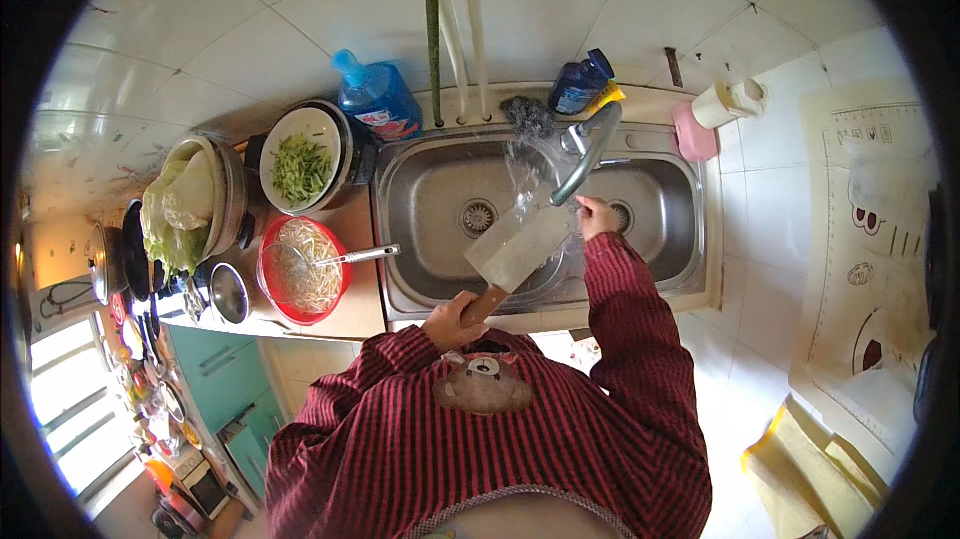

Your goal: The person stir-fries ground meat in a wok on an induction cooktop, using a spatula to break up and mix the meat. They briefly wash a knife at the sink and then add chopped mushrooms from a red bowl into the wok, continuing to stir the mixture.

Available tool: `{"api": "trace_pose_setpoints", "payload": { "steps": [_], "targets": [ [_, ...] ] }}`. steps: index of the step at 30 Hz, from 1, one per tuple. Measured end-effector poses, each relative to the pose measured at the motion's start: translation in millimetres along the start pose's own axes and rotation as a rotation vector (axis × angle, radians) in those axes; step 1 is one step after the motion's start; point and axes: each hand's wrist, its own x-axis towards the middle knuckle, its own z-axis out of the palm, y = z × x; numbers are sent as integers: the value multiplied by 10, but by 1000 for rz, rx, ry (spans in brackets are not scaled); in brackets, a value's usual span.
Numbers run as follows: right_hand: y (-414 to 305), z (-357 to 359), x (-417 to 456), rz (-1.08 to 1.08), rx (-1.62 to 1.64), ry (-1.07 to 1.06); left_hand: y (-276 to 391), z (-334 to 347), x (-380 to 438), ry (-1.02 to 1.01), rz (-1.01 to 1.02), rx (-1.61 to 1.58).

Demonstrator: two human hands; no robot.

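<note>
My left hand (454, 321) grips the wooden handle of a cleaver (517, 248), close to my body at the sink's front edge. The wide, wet blade slants up and to the right over the double-bowl steel sink (420, 186). Water runs from the curved faucet (589, 156) and splashes over the blade's far end. My right hand (598, 218) is beside that end, just right of the faucet's spout, with fingers curled. Whether its fingertips touch the blade cannot be told through the splash.
Left of the sink stand a red bowl of bean sprouts (304, 276) with a steel strainer across it, a bowl of shredded green vegetable (301, 164) and a lettuce (180, 197). Behind are a blue detergent bottle (381, 103), a dark pump bottle (577, 85) and a scouring pad (527, 115).
</note>
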Motion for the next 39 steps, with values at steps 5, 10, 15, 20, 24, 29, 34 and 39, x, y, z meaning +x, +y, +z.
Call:
{"api": "trace_pose_setpoints", "payload": {
  "steps": [5,10,15,20,24,29,34,39],
  "targets": [
    [41,-255,-328,190,281,32,304,-146,-12,-108,-233,135],
    [-36,-272,-565,185,413,67,113,11,40,3,-173,-607],
    [-590,-183,-764,73,455,104,383,-150,106,-166,-376,-1376],
    [-1615,-125,-1213,-406,453,36,393,-54,98,-156,-407,-1513],
    [-1517,69,-1013,-257,378,-45,301,-70,-34,-227,-362,-1508],
    [-1255,39,-659,-227,336,109,354,-129,-68,-274,-341,-1431],
    [-1570,135,-1273,-365,428,-33,413,-232,-26,-132,-379,-1348],
    [-532,538,-1111,-80,209,25,520,-273,-58,-125,-248,-1420]
  ]
}}
